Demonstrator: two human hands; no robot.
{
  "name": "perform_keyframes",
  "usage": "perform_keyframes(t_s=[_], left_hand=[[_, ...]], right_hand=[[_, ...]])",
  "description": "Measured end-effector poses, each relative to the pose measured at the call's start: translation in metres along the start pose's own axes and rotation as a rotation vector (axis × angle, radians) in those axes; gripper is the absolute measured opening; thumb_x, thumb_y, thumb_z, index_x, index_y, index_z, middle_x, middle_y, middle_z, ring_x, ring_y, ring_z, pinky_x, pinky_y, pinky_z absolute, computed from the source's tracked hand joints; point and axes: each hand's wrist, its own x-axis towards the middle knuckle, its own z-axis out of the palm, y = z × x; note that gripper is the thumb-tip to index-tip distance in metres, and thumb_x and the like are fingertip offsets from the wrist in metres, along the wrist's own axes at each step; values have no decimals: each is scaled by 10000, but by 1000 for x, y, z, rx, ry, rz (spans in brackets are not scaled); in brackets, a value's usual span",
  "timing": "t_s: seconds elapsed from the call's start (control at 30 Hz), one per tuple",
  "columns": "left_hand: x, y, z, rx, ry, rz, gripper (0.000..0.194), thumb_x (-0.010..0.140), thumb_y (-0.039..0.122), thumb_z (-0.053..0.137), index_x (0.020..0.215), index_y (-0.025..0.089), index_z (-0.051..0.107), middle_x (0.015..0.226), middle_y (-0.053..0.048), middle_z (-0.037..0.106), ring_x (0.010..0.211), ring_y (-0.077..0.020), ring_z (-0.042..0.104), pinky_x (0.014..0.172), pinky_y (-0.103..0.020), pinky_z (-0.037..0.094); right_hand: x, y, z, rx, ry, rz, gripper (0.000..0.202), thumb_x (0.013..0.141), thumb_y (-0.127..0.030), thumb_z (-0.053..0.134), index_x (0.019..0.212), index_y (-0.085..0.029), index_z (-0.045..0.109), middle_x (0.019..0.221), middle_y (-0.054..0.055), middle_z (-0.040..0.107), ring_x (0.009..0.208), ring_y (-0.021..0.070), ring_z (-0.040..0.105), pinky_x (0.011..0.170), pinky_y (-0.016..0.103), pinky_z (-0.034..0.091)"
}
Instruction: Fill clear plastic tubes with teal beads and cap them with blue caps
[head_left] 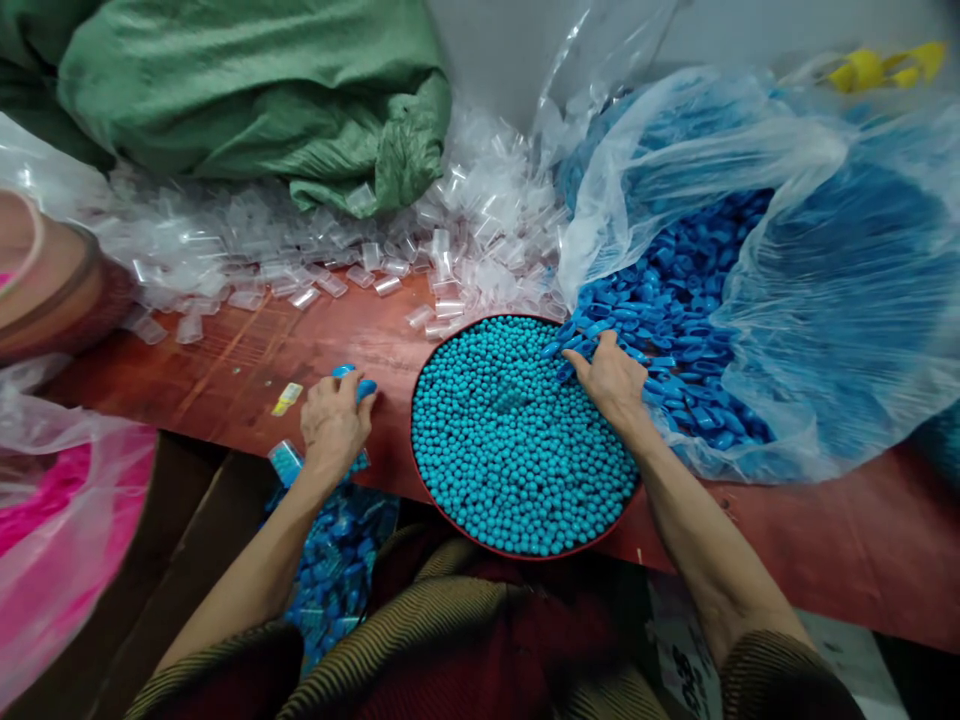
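My left hand (334, 425) is closed above the table's front edge, left of the bead tray. Two shiny blue plastic caps (365, 389) show at its fingertips. Close to the wrist is a clear container (286, 462) with turquoise contents. My right hand (611, 378) reaches over the right rim of the round tray (414, 440), which is full of turquoise beads (517, 450). Its thumb and fingers close around blue plastic caps (559, 350) at the edge of a heap of the same caps (682, 290). The fingers partly hide which ones are gripped.
Loose clear plastic tubes (442, 260) lie along the back under a green sack (255, 100). A translucent bag (840, 330) surrounds the blue heap. At left are a round tub (45, 290) and a bag of pink pieces (67, 540). Blue-filled containers (330, 590) lie below the table edge.
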Motion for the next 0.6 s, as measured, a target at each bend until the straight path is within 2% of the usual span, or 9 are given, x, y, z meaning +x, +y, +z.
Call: perform_keyframes(t_s=[0.1,0.23,0.33,0.47,0.6], left_hand=[[-2,31,4,-87,67,124,309,880,309,431,1087,142,587,1005,-132,613,932,-273,559,796,-378,436],[-8,91,15,-361,-124,388,231,897,269,455,1067,170,577,1014,-71,632,913,-191,591,813,-300,457],[-9,125,24,-341,-252,453,256,883,309,507,1106,195,561,1020,-53,609,923,-186,591,776,-281,462],[-7,146,32,-223,-317,435,241,880,344,511,1076,220,575,1000,-49,576,892,-191,584,702,-276,449],[-11,153,36,-181,-356,411,246,888,363,487,1065,222,582,995,-65,552,907,-209,568,701,-288,436]], right_hand=[[3,-2,4,-4,-3,-90,375,864,-382,477,1092,-90,540,914,196,672,800,293,639,640,334,434],[-5,2,2,172,-77,-308,340,848,-290,495,1150,-146,555,931,127,688,846,263,638,707,336,459],[-19,3,3,357,-226,-493,358,847,-298,524,1182,-173,546,921,79,691,839,227,640,736,324,476],[-38,-5,14,301,-263,-635,314,864,-286,522,1141,-156,590,1002,120,677,922,242,614,812,352,466],[-41,-9,12,145,-312,-707,304,867,-259,531,1146,-172,613,931,107,681,884,233,607,790,332,460]])
